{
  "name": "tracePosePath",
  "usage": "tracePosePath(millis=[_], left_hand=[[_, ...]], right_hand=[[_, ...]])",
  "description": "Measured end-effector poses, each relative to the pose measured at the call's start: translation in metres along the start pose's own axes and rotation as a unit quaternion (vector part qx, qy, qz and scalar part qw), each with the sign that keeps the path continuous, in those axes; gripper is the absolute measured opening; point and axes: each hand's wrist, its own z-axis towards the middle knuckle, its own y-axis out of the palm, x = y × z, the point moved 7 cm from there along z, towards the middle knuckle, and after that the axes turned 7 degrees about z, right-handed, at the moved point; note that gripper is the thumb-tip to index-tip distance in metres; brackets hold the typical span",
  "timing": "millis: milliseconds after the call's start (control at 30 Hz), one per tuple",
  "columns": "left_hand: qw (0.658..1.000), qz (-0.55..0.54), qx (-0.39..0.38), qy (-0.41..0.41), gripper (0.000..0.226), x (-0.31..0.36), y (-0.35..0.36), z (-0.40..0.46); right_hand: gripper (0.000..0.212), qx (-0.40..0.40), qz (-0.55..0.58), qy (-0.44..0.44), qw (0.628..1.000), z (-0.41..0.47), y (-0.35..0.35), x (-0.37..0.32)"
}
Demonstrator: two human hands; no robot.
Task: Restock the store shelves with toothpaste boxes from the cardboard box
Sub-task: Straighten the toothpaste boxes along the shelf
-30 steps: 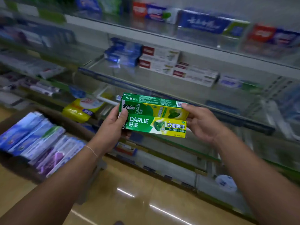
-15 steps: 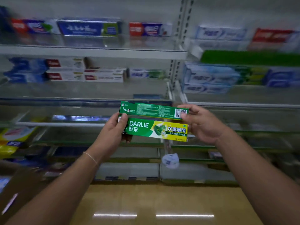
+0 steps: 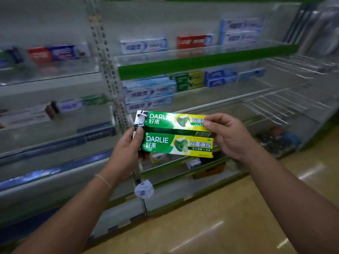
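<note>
Green and yellow cardboard fills the middle of the head view: two toothpaste boxes, one stacked above the other, held lengthwise in front of the shelves. The upper box (image 3: 170, 121) tilts its printed face up toward the camera, and the lower box (image 3: 176, 144) sits directly under it, the two touching along their long edges.

The left hand (image 3: 126, 153) grips the left ends of both boxes; its thumb lies across the front at the seam between them, and its fingers (image 3: 142, 156) curl round behind the lower box. The right hand (image 3: 227, 136) holds the right ends, its thumb pressed on the face of the upper box and its fingers (image 3: 218, 118) curled over the top edge, so both hands are clamped on the pair. A thin bracelet (image 3: 103, 179) circles the left wrist.

Beyond the fingers, the shelves (image 3: 201, 59) with a green front strip carry rows of other toothpaste boxes, blurred: white and blue boxes (image 3: 149, 92) just above the left thumb, a green and yellow stack (image 3: 187, 80) further up and right of them. To the right of the right hand stand wire racks (image 3: 286, 107). Below the hands a round tag (image 3: 144, 189) hangs from the shelf upright, over a glossy yellowish floor (image 3: 211, 226).
</note>
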Motion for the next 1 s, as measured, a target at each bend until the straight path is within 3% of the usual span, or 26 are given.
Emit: tracePosePath(millis=[67, 267, 333, 467, 633, 833, 1000], left_hand=[[0.999, -0.004, -0.035, 0.003, 0.036, 0.002, 0.028, 0.012], [0.993, -0.017, -0.117, 0.001, 0.038, -0.002, 0.11, 0.047], [0.99, -0.016, -0.138, -0.01, 0.041, -0.007, 0.131, 0.06], [0.989, -0.033, -0.138, -0.034, 0.028, -0.014, 0.164, 0.09], [0.992, -0.001, -0.126, -0.013, 0.026, -0.013, 0.185, 0.146], [0.993, 0.04, -0.106, -0.007, 0.027, -0.016, 0.19, 0.214], [0.994, 0.051, -0.077, -0.056, 0.032, -0.037, 0.181, 0.257]], right_hand=[[0.033, 0.026, -0.008, -0.013, 1.0, -0.011, -0.023, -0.014], [0.081, 0.124, -0.043, -0.006, 0.991, -0.028, -0.1, -0.043], [0.089, 0.154, -0.03, -0.005, 0.988, -0.027, -0.124, -0.049], [0.06, 0.16, -0.076, 0.028, 0.984, -0.012, -0.149, -0.059], [0.028, 0.182, -0.137, 0.053, 0.972, 0.031, -0.183, -0.071], [0.032, 0.201, -0.182, 0.062, 0.961, 0.111, -0.216, -0.077], [0.029, 0.179, -0.2, 0.076, 0.96, 0.172, -0.235, -0.065]])
